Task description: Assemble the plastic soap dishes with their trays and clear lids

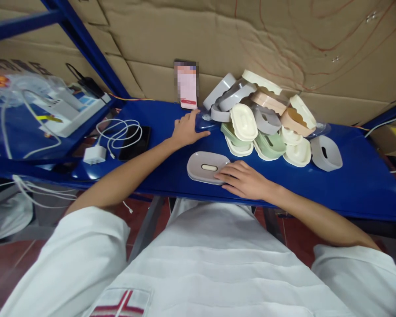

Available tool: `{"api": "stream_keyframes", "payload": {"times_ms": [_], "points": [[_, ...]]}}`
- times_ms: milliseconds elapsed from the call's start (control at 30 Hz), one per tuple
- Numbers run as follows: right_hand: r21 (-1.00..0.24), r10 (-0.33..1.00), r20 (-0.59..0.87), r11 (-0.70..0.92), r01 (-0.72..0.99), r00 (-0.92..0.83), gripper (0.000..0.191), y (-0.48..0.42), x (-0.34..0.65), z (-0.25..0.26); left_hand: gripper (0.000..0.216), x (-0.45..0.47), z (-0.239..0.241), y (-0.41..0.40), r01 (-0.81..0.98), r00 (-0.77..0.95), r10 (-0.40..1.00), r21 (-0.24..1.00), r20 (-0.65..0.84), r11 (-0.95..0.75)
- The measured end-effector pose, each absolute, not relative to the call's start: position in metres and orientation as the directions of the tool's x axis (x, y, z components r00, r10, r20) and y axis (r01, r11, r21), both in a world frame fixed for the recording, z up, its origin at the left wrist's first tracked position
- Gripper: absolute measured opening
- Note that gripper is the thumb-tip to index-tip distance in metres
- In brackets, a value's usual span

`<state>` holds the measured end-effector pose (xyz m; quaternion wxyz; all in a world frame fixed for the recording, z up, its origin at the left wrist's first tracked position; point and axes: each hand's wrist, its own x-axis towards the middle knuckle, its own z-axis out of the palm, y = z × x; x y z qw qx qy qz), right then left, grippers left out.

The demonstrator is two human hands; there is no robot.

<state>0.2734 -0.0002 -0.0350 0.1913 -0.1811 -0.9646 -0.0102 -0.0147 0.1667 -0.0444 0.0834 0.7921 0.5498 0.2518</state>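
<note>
A light grey oval soap dish [198,164] with a pale insert in its centre slot lies near the front edge of the blue table. My right hand [246,179] is on its right end, fingers over the top and the thumb low at the near side. Farther back, my left hand [186,130] has its thumb and fingers apart at the edge of a clear plastic piece [205,122], beside the pile. That pile holds cream, green, grey and peach oval dish parts, among them a cream dish [243,122] and a green part [271,144].
A phone with a lit screen [187,86] leans against the cardboard backing [165,39]. On the left lie a white charger [95,154] with its cable, a dark phone [135,143] and a power strip [75,116]. A grey slotted part [331,154] stands at the pile's right.
</note>
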Motion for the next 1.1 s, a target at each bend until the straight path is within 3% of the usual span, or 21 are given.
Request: {"api": "stream_keyframes", "payload": {"times_ms": [167,433,600,733,833,1100], "points": [[-0.035,0.329,0.399,0.938,0.345,-0.856,0.035,0.002,0.275,-0.034,0.091,-0.026,-0.041,0.144,0.790,0.237,0.914,0.482,0.330,-0.379],[-0.038,0.299,0.442,0.948,0.316,-0.846,0.033,0.005,0.275,-0.034,0.090,-0.070,-0.021,0.070,0.703,0.324,0.931,0.615,0.170,-0.357],[-0.009,0.281,0.488,0.948,0.317,-0.826,0.039,0.005,0.279,-0.036,0.093,-0.071,-0.015,0.049,0.610,0.330,0.937,0.731,0.116,-0.306],[0.000,0.343,0.550,0.912,0.411,-0.761,0.050,0.006,0.282,-0.037,0.081,-0.059,-0.013,0.033,0.529,0.352,0.932,0.802,0.089,-0.276],[0.000,0.372,0.539,0.897,0.442,-0.756,0.057,0.006,0.282,-0.034,0.069,-0.047,-0.012,0.019,0.493,0.414,0.900,0.797,0.139,-0.350],[-0.081,0.385,0.452,0.916,0.393,-0.805,0.073,0.006,0.283,-0.032,0.059,-0.041,-0.026,-0.014,0.467,0.587,0.747,0.624,0.311,-0.626]]}}
